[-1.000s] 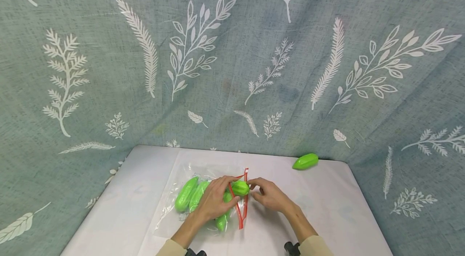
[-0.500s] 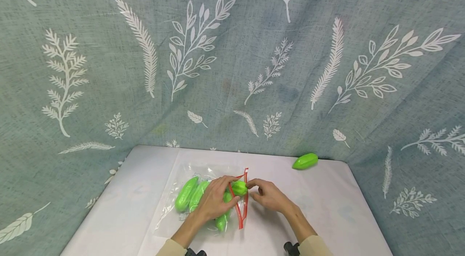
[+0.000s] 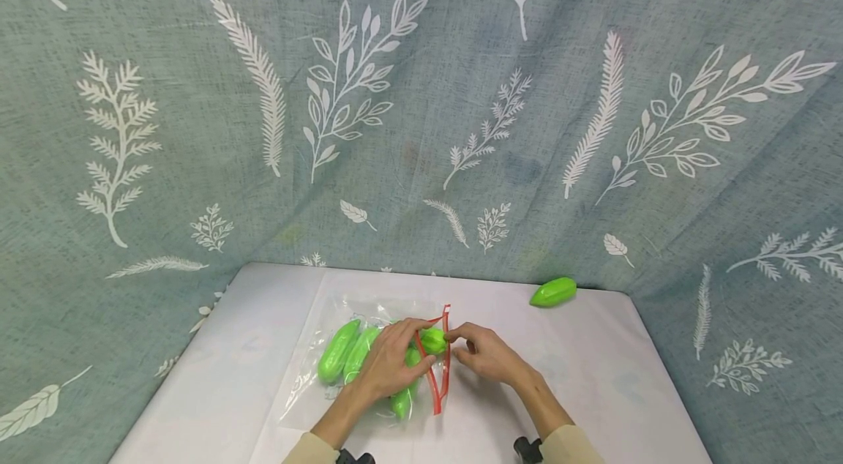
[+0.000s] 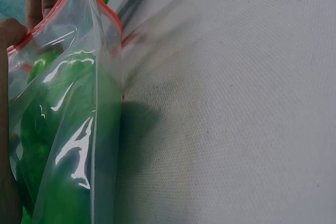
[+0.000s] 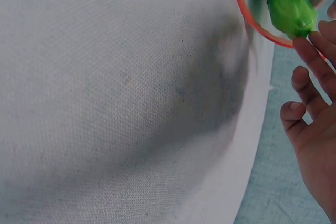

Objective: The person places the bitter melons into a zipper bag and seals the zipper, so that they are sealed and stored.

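Note:
A clear plastic zip bag (image 3: 303, 402) lies on the table, its red-edged mouth (image 3: 444, 380) facing right and spread apart. Several shiny green cucumbers (image 3: 339, 353) are inside. My left hand (image 3: 388, 361) lies across the bag and holds the upper red edge with thumb and fingers. One more cucumber (image 3: 432, 340) sits in the mouth, its blunt end towards the right. My right hand (image 3: 486, 354) touches that end with its extended fingertips, as the right wrist view shows on the cucumber (image 5: 290, 11). Part of the contents is hidden beneath my left hand.
A single green cucumber (image 3: 554, 293) lies at the table's back right edge. White cloth covers the table (image 3: 593, 376). A blue-green leaf-patterned curtain (image 3: 395, 230) stands behind and along both sides.
The cucumber in the mouth has slid slightly left, deeper into the bag, with my right fingertips following it. My left hand and the bag stay in place.

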The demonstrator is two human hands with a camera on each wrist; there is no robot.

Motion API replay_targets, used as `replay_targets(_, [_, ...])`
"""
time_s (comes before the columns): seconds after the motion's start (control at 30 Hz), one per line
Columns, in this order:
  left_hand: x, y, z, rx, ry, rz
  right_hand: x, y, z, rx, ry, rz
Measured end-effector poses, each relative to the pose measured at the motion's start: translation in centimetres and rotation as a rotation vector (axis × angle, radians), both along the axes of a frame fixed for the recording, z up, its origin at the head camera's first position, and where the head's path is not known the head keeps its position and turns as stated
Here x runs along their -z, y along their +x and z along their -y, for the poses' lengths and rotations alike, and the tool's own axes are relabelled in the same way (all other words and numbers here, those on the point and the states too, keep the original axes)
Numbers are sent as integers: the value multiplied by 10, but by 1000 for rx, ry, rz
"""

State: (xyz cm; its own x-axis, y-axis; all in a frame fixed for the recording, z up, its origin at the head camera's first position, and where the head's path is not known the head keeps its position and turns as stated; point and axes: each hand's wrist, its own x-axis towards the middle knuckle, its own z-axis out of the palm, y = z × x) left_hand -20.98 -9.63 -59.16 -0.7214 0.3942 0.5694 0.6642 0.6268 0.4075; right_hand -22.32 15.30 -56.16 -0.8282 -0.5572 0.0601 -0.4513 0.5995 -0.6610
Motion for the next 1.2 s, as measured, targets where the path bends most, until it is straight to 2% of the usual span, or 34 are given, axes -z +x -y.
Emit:
replay_targets(0.2, [0,-1,0,-9,-10,-39,-1,0,1,-14,-16,11])
replay_targets(0.57, [2,1,-1,-11,-13,-42,2,1,1,-30,-46,34])
replay_targets(1.07, [2,2,-1,-12,-12,-16,3,0,5,-25,-49,30])
replay_targets(1.2, [2,2,-1,-13,-18,10,1,1,6,-24,-42,27])
